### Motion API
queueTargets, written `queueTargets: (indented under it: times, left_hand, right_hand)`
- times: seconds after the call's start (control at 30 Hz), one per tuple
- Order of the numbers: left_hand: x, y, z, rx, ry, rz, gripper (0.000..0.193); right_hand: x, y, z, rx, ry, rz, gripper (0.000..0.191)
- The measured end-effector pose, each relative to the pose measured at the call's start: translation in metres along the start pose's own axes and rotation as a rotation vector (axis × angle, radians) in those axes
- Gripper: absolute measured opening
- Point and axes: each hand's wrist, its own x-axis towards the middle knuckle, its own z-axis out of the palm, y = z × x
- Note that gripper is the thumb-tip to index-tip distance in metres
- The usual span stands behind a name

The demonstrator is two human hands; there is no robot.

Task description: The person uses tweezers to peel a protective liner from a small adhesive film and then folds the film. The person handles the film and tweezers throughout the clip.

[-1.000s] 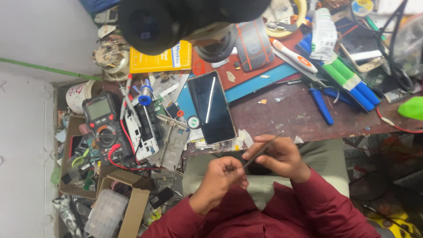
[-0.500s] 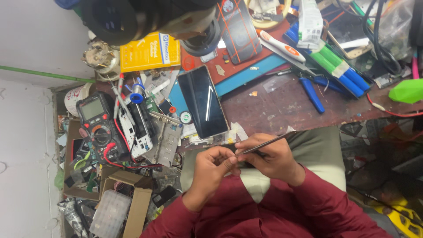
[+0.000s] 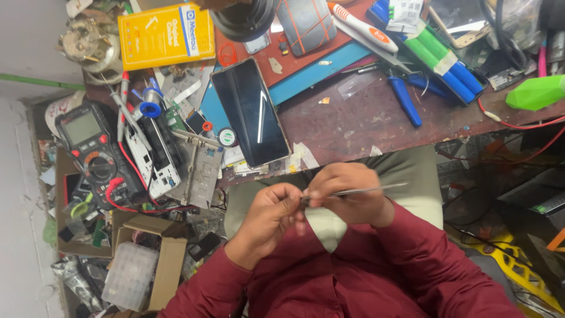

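Head view: right hand point(image 3: 353, 197) pinching thin metal tweezers point(image 3: 368, 190) level over the lap, clear of the crowded counter point(image 3: 365, 123). Left hand point(image 3: 272, 213) closed at the tweezer tips, apparently steadying something too small to identify. Dark phone point(image 3: 250, 112) flat on counter, untouched.

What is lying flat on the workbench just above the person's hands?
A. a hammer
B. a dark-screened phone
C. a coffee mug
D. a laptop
B: a phone with a dark, glossy screen lies flat on the bench, just above the two hands, which hold thin tweezers.
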Motion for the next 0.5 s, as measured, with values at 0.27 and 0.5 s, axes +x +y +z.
queueTargets:
  times: [0.27, 0.5]
  left_hand:
    - [0.000, 0.014, 0.008, 0.513, -0.103, 0.127, 0.020]
    - [0.001, 0.032, 0.008, 1.396, -0.067, 0.356, 0.022]
  right_hand:
    - [-0.002, 0.012, -0.044, 0.373, 1.037, 0.137, 0.026]
    - [-0.007, 0.035, -0.028, 0.096, 0.911, 0.120, 0.033]
